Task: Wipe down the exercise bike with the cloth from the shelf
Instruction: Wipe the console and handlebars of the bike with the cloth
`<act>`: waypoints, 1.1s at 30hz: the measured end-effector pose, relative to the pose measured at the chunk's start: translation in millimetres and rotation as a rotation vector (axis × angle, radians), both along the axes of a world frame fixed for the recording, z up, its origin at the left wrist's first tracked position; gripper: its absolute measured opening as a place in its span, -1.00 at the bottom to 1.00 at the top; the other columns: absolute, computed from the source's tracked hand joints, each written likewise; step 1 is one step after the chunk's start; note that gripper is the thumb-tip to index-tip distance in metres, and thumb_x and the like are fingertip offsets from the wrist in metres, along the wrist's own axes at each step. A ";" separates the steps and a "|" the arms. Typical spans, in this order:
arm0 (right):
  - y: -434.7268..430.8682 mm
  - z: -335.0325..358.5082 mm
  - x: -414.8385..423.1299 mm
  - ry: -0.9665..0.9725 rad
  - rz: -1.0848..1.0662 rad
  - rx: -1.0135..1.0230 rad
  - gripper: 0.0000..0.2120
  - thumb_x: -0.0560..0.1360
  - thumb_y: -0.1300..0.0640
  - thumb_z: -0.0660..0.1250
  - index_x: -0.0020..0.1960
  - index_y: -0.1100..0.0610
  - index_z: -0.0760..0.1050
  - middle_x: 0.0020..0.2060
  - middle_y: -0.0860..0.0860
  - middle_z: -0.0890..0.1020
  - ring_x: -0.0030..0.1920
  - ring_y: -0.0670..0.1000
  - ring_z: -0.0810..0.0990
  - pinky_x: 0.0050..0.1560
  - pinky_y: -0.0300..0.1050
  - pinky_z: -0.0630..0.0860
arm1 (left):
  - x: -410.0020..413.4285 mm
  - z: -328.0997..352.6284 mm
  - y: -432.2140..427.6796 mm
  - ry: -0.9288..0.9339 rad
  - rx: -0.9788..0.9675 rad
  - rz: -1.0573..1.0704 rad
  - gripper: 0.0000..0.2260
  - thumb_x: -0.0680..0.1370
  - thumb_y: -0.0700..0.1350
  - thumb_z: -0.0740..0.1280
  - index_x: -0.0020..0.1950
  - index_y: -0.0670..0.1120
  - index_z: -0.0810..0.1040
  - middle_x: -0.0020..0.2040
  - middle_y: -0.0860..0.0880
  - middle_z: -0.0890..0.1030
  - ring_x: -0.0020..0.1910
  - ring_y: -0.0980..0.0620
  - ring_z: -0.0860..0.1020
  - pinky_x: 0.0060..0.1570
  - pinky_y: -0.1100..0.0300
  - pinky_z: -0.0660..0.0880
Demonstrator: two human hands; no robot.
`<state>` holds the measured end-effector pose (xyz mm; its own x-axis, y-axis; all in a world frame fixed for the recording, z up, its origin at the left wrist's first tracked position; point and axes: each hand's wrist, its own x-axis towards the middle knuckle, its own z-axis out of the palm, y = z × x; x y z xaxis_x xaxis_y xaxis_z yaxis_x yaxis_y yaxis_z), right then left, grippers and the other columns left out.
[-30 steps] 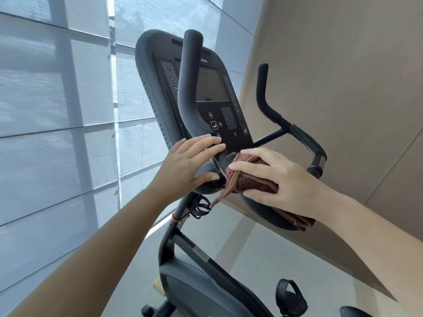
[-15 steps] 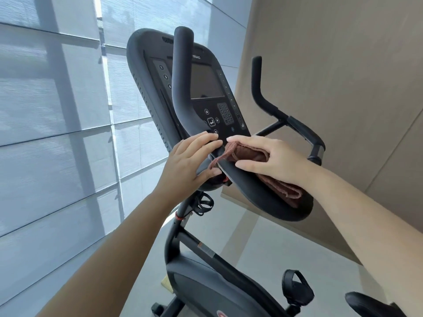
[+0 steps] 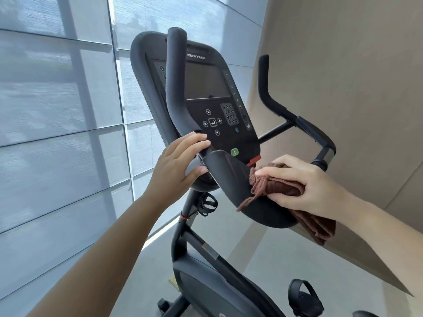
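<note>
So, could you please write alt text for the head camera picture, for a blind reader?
A right hand holds a brown cloth against the black handlebar of an exercise bike, just below its console. The left hand grips the same handlebar.

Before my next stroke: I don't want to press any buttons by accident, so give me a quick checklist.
1. Grip on cloth by right hand: ok.
2. Steadying: left hand grips handlebar: ok.
3. Contact: cloth lies on tray: ok.
4. Clearance from green button: ok.
5. Clearance from red tab: cannot tell, cloth sits close.
6. State of screen: dark, ok.
</note>
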<state>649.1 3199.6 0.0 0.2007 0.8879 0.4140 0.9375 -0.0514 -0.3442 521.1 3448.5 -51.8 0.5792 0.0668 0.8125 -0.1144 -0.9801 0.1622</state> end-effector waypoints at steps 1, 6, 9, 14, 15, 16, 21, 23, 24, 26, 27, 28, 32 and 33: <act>4.0 3.2 2.1 0.023 0.009 0.016 -0.59 0.38 0.12 0.43 0.19 -0.15 0.50 0.04 -0.14 0.54 0.10 -0.16 0.51 0.14 -0.40 0.36 | -0.2 -0.2 -1.3 -0.001 0.001 0.005 -0.57 0.54 0.08 0.16 0.28 -0.15 0.44 0.32 -0.06 0.44 0.35 -0.03 0.32 0.32 0.08 0.26; 59.8 20.6 2.9 0.213 0.018 0.078 -0.60 0.41 0.05 0.42 0.21 -0.18 0.48 0.07 -0.10 0.59 0.12 -0.21 0.51 0.22 -0.36 0.34 | -1.5 3.6 -2.3 0.005 0.031 0.050 -0.62 0.51 -0.02 0.20 0.25 -0.19 0.46 0.30 -0.08 0.45 0.33 -0.04 0.34 0.32 0.10 0.25; 66.2 20.3 4.4 0.295 0.142 -0.099 -0.62 0.45 0.03 0.38 0.23 -0.22 0.44 0.11 -0.26 0.58 0.14 -0.33 0.48 0.14 -0.51 0.31 | -1.4 2.5 -4.8 0.018 0.018 0.079 -0.63 0.50 -0.06 0.19 0.26 -0.18 0.45 0.31 -0.07 0.44 0.34 -0.03 0.32 0.34 0.21 0.19; 28.9 8.6 13.0 0.089 0.081 -0.114 -0.54 0.41 -0.06 0.35 0.24 -0.38 0.33 0.05 -0.12 0.52 0.12 -0.15 0.48 0.20 -0.16 0.39 | 0.6 1.4 -8.7 -0.002 0.001 0.105 -0.62 0.44 -0.14 0.16 0.25 -0.17 0.43 0.30 0.01 0.39 0.33 -0.02 0.32 0.34 0.26 0.17; 22.2 4.6 12.1 0.037 0.070 -0.091 -0.54 0.40 -0.09 0.33 0.25 -0.36 0.34 0.07 -0.14 0.50 0.14 -0.16 0.47 0.19 -0.17 0.40 | 0.9 1.0 -8.8 -0.004 0.004 0.111 -0.62 0.45 -0.14 0.16 0.25 -0.17 0.43 0.30 0.02 0.38 0.33 -0.01 0.32 0.33 0.26 0.18; 16.1 0.8 11.2 0.002 0.071 -0.061 -0.55 0.39 -0.09 0.32 0.26 -0.32 0.36 0.09 -0.16 0.48 0.16 -0.17 0.46 0.19 -0.19 0.41 | 1.2 0.5 -9.1 -0.005 0.008 0.118 -0.63 0.46 -0.14 0.15 0.25 -0.17 0.42 0.30 0.03 0.37 0.32 -0.01 0.32 0.33 0.25 0.18; 5.1 -4.4 5.8 -0.019 0.055 0.053 -0.57 0.40 -0.03 0.37 0.25 -0.20 0.43 0.08 -0.07 0.52 0.11 -0.09 0.52 0.17 -0.12 0.47 | 0.3 1.1 -11.6 0.013 0.009 0.141 -0.63 0.48 -0.13 0.12 0.27 -0.17 0.42 0.31 0.02 0.37 0.33 0.00 0.31 0.31 0.16 0.23; 7.8 -3.8 2.6 -0.002 0.042 0.084 -0.58 0.38 0.00 0.37 0.23 -0.18 0.45 0.05 -0.05 0.55 0.10 -0.07 0.53 0.17 -0.11 0.48 | -1.5 1.2 -10.9 0.024 0.031 0.137 -0.63 0.50 -0.12 0.13 0.27 -0.17 0.43 0.32 0.03 0.36 0.34 0.00 0.31 0.32 0.13 0.23; 9.4 -3.3 1.5 0.005 0.031 0.100 -0.58 0.38 0.02 0.38 0.22 -0.17 0.46 0.04 -0.05 0.56 0.09 -0.07 0.54 0.17 -0.11 0.48 | -2.4 1.8 -9.6 0.030 0.055 0.139 -0.64 0.51 -0.10 0.15 0.28 -0.18 0.43 0.32 0.02 0.37 0.34 0.00 0.31 0.33 0.12 0.24; 12.2 -2.1 0.2 0.017 0.010 0.138 -0.57 0.37 0.06 0.41 0.21 -0.16 0.47 0.03 -0.05 0.58 0.07 -0.08 0.55 0.17 -0.14 0.46 | -4.3 4.2 -6.1 0.051 0.112 0.153 -0.64 0.54 -0.05 0.16 0.27 -0.17 0.44 0.32 -0.04 0.42 0.33 -0.03 0.34 0.31 0.07 0.27; 14.0 -1.2 -0.2 0.021 0.000 0.156 -0.56 0.37 0.09 0.43 0.21 -0.16 0.48 0.02 -0.04 0.58 0.06 -0.08 0.56 0.17 -0.17 0.45 | -5.4 5.4 -4.3 0.062 0.143 0.161 -0.64 0.56 -0.01 0.15 0.27 -0.17 0.45 0.31 -0.07 0.45 0.32 -0.04 0.35 0.30 0.07 0.27; 16.4 -0.1 -0.6 0.020 -0.012 0.172 -0.55 0.36 0.10 0.44 0.22 -0.15 0.48 0.02 -0.04 0.59 0.06 -0.09 0.56 0.16 -0.19 0.44 | -6.4 6.4 -2.2 0.073 0.172 0.167 -0.62 0.58 0.05 0.12 0.27 -0.16 0.46 0.30 -0.09 0.47 0.31 -0.05 0.36 0.28 0.08 0.25; 39.9 10.1 -8.7 0.005 -0.043 0.226 -0.51 0.35 0.09 0.45 0.24 -0.16 0.44 0.03 -0.04 0.58 0.07 -0.10 0.55 0.17 -0.21 0.44 | -8.3 13.8 14.5 0.041 0.149 0.191 -0.55 0.58 0.13 0.08 0.29 -0.14 0.44 0.34 -0.12 0.42 0.34 -0.08 0.33 0.29 0.10 0.21; 48.7 12.8 -12.9 -0.008 -0.051 0.230 -0.50 0.36 0.08 0.45 0.25 -0.17 0.44 0.03 -0.04 0.58 0.07 -0.11 0.55 0.17 -0.21 0.43 | -8.6 16.5 21.0 0.026 0.118 0.202 -0.55 0.56 0.12 0.12 0.30 -0.15 0.43 0.36 -0.13 0.40 0.35 -0.10 0.32 0.29 0.07 0.22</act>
<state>636.1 3248.3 12.7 0.2383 0.7586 0.6064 0.9385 -0.0194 -0.3446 512.4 3469.5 -35.3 0.5844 0.0890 0.8066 0.0884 -0.9950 0.0457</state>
